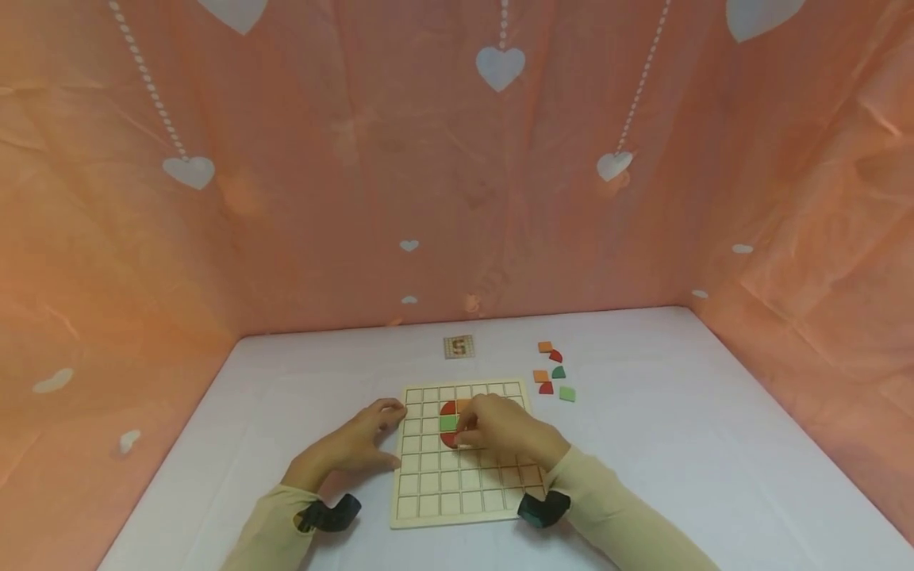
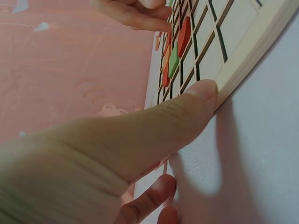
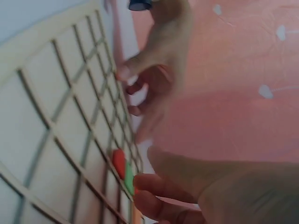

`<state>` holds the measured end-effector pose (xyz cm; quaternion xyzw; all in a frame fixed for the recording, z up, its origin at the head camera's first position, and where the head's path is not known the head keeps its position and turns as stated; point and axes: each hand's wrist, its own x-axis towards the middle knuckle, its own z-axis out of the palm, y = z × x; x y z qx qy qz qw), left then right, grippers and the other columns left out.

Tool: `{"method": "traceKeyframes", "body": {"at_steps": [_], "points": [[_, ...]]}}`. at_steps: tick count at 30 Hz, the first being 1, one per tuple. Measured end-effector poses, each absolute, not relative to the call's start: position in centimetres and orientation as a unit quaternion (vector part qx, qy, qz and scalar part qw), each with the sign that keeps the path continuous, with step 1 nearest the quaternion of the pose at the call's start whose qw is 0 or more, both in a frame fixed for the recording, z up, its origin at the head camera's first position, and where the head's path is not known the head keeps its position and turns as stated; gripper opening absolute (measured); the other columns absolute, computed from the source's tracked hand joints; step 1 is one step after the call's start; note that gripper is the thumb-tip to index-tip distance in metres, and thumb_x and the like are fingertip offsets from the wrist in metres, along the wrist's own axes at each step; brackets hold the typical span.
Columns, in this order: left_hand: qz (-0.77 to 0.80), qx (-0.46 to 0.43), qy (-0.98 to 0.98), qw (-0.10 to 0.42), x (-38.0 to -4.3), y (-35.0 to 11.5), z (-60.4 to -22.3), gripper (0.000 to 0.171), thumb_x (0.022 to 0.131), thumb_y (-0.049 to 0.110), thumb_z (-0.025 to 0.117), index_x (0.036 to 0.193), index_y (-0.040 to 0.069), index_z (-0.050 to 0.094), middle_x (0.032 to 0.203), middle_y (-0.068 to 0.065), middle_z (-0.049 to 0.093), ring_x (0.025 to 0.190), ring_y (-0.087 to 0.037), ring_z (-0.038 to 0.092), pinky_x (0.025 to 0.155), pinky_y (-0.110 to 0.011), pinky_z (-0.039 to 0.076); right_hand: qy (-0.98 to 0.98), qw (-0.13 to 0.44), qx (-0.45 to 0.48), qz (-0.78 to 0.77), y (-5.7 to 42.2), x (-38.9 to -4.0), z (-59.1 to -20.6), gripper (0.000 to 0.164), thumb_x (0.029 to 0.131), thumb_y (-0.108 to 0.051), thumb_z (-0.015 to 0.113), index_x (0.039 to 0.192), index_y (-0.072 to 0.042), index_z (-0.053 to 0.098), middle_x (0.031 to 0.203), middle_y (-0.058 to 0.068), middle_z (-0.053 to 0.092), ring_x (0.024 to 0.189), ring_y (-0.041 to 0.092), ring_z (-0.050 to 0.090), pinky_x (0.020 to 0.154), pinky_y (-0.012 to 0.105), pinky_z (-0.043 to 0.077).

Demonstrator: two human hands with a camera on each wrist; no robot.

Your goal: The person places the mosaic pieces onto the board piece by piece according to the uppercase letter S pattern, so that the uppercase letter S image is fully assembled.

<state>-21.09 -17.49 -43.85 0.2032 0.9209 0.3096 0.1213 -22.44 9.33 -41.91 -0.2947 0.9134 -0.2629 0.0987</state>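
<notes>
A wooden grid board (image 1: 428, 505) lies on the table. On it sit two red rounded tiles, one upper (image 1: 447, 408) and one lower (image 1: 447, 440), with a light green square tile (image 1: 448, 423) between them and an orange tile (image 1: 464, 404) beside the upper one. My left hand (image 1: 360, 438) rests at the board's left edge, its thumb (image 2: 203, 91) touching the rim and its fingers spread. Over the board, my right hand (image 1: 503, 428) has bent fingertips beside the lower red tile. Whether it pinches a tile is hidden by its fingers.
Loose tiles lie right of the board: orange (image 1: 540, 377), red (image 1: 546, 388), dark green (image 1: 558, 372) and light green (image 1: 567, 394), with another orange (image 1: 546, 346) and red (image 1: 555, 356) behind. A small patterned card (image 1: 459, 346) lies beyond the board. Pink cloth (image 1: 464, 174) walls the table.
</notes>
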Motion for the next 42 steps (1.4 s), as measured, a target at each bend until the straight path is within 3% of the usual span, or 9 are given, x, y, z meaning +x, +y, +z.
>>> {"method": "traceKeyframes", "body": {"at_steps": [4, 8, 12, 19, 32, 37, 42], "points": [[0.310, 0.209, 0.920, 0.116, -21.2, -17.5, -44.0, 0.085, 0.075, 0.013, 0.087, 0.146, -0.008, 0.046, 0.151, -0.018, 0.044, 0.138, -0.040, 0.046, 0.118, -0.060, 0.036, 0.912, 0.093, -0.280, -0.285, 10.2, -22.8, -41.1, 0.015, 0.091, -0.026, 0.074, 0.095, -0.012, 0.079, 0.084, -0.004, 0.069, 0.078, 0.009, 0.055, 0.066, 0.025, 0.047], [0.313, 0.206, 0.920, 0.119, -21.2, -17.5, -44.1, 0.085, 0.075, 0.014, 0.088, 0.146, -0.008, 0.046, 0.152, -0.017, 0.044, 0.142, -0.041, 0.042, 0.119, -0.060, 0.034, 0.911, 0.091, -0.263, -0.305, 11.1, -23.3, -40.7, 0.021, 0.092, -0.026, 0.074, 0.105, -0.010, 0.078, 0.095, 0.000, 0.072, 0.083, 0.012, 0.057, 0.070, 0.028, 0.049], [0.316, 0.204, 0.919, 0.121, -21.2, -17.5, -44.2, 0.086, 0.074, 0.014, 0.088, 0.146, -0.008, 0.046, 0.154, -0.018, 0.042, 0.147, -0.044, 0.035, 0.121, -0.061, 0.029, 0.907, 0.081, -0.272, -0.313, 11.9, -23.9, -40.6, 0.026, 0.092, -0.026, 0.074, 0.111, -0.008, 0.076, 0.097, 0.002, 0.073, 0.078, 0.010, 0.059, 0.066, 0.025, 0.050], [0.317, 0.201, 0.919, 0.123, -21.2, -17.4, -44.1, 0.086, 0.074, 0.013, 0.088, 0.146, -0.009, 0.046, 0.154, -0.019, 0.042, 0.148, -0.045, 0.034, 0.122, -0.060, 0.028, 0.884, 0.098, -0.286, -0.357, 13.3, -24.9, -40.4, 0.032, 0.094, -0.021, 0.072, 0.118, 0.000, 0.071, 0.094, 0.006, 0.069, 0.065, 0.009, 0.054, 0.056, 0.020, 0.046], [0.309, 0.212, 0.919, 0.118, -21.3, -17.5, -44.2, 0.086, 0.075, 0.014, 0.087, 0.146, -0.010, 0.045, 0.154, -0.021, 0.041, 0.147, -0.046, 0.034, 0.122, -0.060, 0.027, 0.889, 0.047, -0.236, -0.390, 17.2, -27.3, -40.1, 0.033, 0.095, -0.018, 0.069, 0.119, 0.005, 0.069, 0.100, 0.014, 0.070, 0.077, 0.020, 0.063, 0.059, 0.026, 0.053], [0.309, 0.210, 0.920, 0.118, -21.2, -17.5, -44.1, 0.085, 0.075, 0.013, 0.087, 0.146, -0.009, 0.046, 0.154, -0.020, 0.041, 0.147, -0.045, 0.034, 0.122, -0.060, 0.028, 0.892, 0.022, -0.208, -0.401, 18.7, -28.2, -40.5, 0.032, 0.096, -0.016, 0.067, 0.120, 0.005, 0.069, 0.104, 0.018, 0.071, 0.086, 0.025, 0.067, 0.069, 0.029, 0.058], [0.304, 0.218, 0.919, 0.122, -21.1, -17.4, -44.1, 0.083, 0.077, 0.015, 0.086, 0.147, -0.007, 0.045, 0.155, -0.021, 0.039, 0.148, -0.046, 0.033, 0.122, -0.061, 0.028, 0.892, -0.014, -0.185, -0.412, 20.6, -28.8, -41.7, 0.031, 0.096, -0.012, 0.066, 0.118, 0.009, 0.068, 0.106, 0.022, 0.072, 0.091, 0.024, 0.066, 0.077, 0.028, 0.054]]}}
